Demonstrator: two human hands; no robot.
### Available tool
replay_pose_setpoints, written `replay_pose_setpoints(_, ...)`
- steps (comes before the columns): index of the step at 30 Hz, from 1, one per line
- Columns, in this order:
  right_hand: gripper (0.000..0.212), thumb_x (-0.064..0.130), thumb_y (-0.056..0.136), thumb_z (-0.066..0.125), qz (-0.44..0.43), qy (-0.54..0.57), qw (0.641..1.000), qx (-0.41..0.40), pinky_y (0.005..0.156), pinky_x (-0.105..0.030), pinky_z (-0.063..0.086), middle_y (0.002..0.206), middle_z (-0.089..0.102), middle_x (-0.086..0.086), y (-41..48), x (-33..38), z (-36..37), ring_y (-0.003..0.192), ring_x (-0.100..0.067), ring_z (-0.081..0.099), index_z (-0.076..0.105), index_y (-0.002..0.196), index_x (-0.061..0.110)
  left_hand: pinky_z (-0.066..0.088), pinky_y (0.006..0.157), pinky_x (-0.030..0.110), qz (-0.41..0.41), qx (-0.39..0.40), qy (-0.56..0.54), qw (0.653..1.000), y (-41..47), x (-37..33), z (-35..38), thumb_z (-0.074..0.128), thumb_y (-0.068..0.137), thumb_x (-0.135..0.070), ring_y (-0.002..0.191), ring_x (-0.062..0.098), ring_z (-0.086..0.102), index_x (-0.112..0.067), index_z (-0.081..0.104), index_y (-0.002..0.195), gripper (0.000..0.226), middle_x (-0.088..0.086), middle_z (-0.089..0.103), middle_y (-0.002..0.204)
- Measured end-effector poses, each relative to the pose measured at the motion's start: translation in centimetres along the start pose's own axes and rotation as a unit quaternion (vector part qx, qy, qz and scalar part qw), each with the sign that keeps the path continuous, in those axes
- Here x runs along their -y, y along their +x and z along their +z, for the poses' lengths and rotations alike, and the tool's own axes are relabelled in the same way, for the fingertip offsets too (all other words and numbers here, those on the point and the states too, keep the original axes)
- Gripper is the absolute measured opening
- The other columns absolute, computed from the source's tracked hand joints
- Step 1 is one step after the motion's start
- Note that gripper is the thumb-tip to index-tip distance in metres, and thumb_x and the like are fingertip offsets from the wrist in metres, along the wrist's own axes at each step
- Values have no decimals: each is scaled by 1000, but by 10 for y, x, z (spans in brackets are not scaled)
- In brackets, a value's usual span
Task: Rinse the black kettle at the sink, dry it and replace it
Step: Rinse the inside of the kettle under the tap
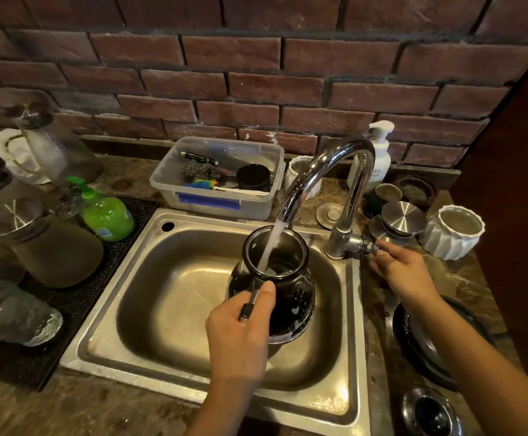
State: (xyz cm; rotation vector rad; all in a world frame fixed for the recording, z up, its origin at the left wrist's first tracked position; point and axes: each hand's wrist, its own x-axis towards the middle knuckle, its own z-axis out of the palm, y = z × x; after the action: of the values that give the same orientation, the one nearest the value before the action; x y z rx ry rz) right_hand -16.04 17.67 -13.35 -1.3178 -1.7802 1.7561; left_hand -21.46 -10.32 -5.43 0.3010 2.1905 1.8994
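Left grip (237, 328) clenched round the handle (251, 302). The kettle (291, 297) is held above the sink (77, 350), mouth up. Tap (328, 165) runs straight in. Right grip (404, 272) pinches the lever (365, 245). Judgement: keep the mouth centred under the stream, fill part-way, shut off, swirl, then empty.

kettle handle (250, 305) partly under left hand (240, 332), glasses (8, 313) blurred

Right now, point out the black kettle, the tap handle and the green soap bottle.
black kettle (294, 297), head view, on its dark side wall.
tap handle (362, 244), head view, on the metal stub beside the tap base.
green soap bottle (108, 218), head view, on its green body.
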Motion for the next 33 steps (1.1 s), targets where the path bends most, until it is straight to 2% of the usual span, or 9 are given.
replay_pose_setpoints(4, 41, -2, 105, 44, 12, 41, 999, 12, 109, -35, 47, 135, 59, -18, 0, 2, -4, 129, -28, 58, 49, 145, 0, 38, 47, 5, -5, -5, -9, 1000, -6, -3, -1, 62, 97, -18, 45, 0, 49, -26, 53, 39, 60, -14, 46, 39)
replay_pose_setpoints(7, 41, 0, 105, 45, 17, 59, 998, 16, 95, -25, 57, 134, 60, -18, 3, 0, -5, 127, -27, 59, 50, 145, 0, 37, 48, 5, 1, -2, -8, 1000, -6, -3, -2, 62, 97, -19, 44, 1, 49, -28, 56, 39, 59, -14, 47, 38)
replay_pose_setpoints(10, 40, 0, 105, 45, 20, 75, 997, 21, 87, -19, 55, 131, 61, -17, 3, -2, -5, 125, -26, 60, 50, 145, 1, 37, 49, 6, 2, -2, -11, 1000, -5, -2, -2, 62, 97, -21, 44, 1, 49, -28, 55, 39, 58, -14, 46, 39)
replay_pose_setpoints(12, 40, 0, 105, 45, 21, 80, 996, 21, 94, -25, 57, 131, 61, -17, 3, -1, -4, 125, -26, 60, 50, 145, 1, 38, 49, 6, 5, -3, -13, 1000, -4, 0, -2, 62, 97, -22, 45, 1, 49, -28, 55, 40, 58, -14, 46, 39)
replay_pose_setpoints(15, 40, 1, 105, 46, 22, 89, 996, 17, 107, -37, 49, 132, 61, -17, 4, -1, -3, 125, -26, 60, 50, 145, 2, 36, 49, 7, 17, -7, 0, 1000, 0, 2, -2, 62, 97, -21, 45, 1, 46, -29, 54, 40, 59, -14, 45, 39)
replay_pose_setpoints(21, 41, 10, 105, 50, 20, 112, 993, 12, 106, -36, 50, 137, 60, -14, 5, -2, -1, 125, -24, 61, 49, 146, 2, 36, 50, 7, 26, -10, 5, 1000, 3, 5, -3, 62, 98, -20, 44, 1, 45, -29, 53, 40, 60, -14, 45, 39)
replay_pose_setpoints(26, 41, 22, 104, 56, 13, 130, 991, 2, 106, -37, 51, 134, 64, -13, 5, -4, -1, 120, -21, 65, 57, 139, 1, 35, 50, 10, 30, -14, 7, 999, 7, 10, -3, 62, 98, -21, 43, 3, 43, -29, 54, 40, 59, -13, 44, 38)
replay_pose_setpoints(30, 40, 21, 103, 57, 21, 145, 989, -4, 103, -35, 52, 132, 66, -13, 7, -4, 0, 119, -21, 66, 58, 138, 1, 36, 51, 7, 43, -6, 8, 999, 8, 12, -4, 60, 100, -18, 44, 1, 47, -31, 56, 40, 61, -14, 47, 38)
replay_pose_setpoints(33, 38, 20, 103, 58, 22, 141, 990, -6, 105, -37, 52, 131, 66, -13, 8, -4, 0, 119, -22, 66, 60, 136, 1, 36, 51, 6, 52, -4, -1, 999, 8, 13, -4, 60, 98, -27, 44, 1, 48, -31, 56, 40, 58, -14, 47, 38)
